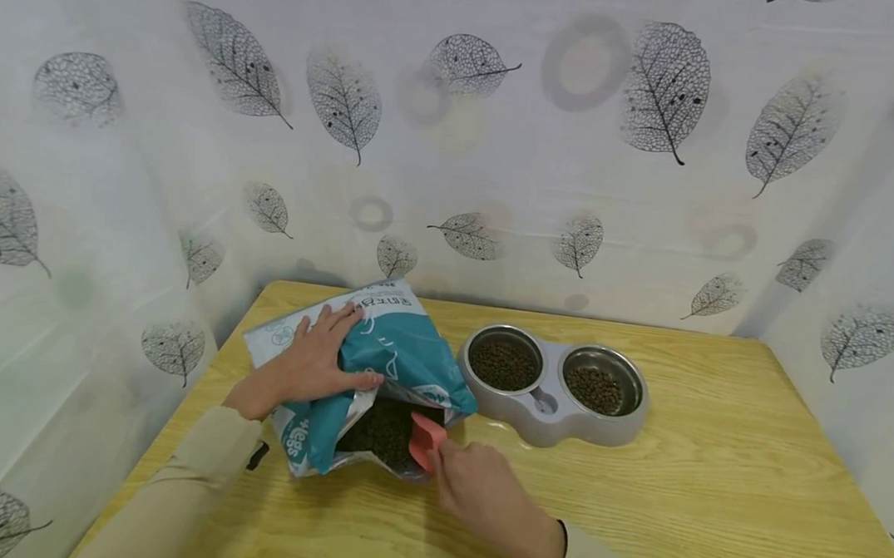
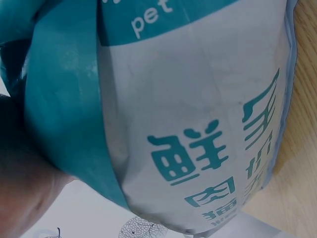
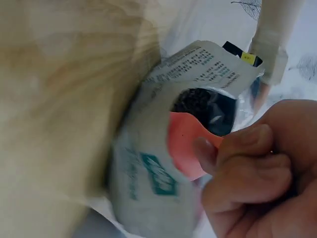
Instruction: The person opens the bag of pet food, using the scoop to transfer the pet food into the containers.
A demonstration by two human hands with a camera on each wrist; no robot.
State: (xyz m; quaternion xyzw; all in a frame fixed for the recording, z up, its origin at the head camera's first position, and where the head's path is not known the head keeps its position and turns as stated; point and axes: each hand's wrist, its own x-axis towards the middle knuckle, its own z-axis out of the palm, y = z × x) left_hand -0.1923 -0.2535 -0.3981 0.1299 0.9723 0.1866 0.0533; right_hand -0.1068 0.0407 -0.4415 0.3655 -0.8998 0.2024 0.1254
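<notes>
A teal and white pet food bag lies on its side with its mouth toward me, dark kibble showing inside. My left hand rests on top of the bag with spread fingers, the thumb reaching toward the upper lip of the mouth. In the left wrist view the bag's printed side fills most of the picture. My right hand grips the handle of a pink scoop, whose bowl is at the mouth's right side. The right wrist view shows the scoop overlapping the opening, fingers curled around its handle.
Right of the bag stands a grey double feeder. Its left metal bowl and right metal bowl both contain brown kibble. Everything sits on a wooden table, with a leaf-patterned curtain behind and on both sides.
</notes>
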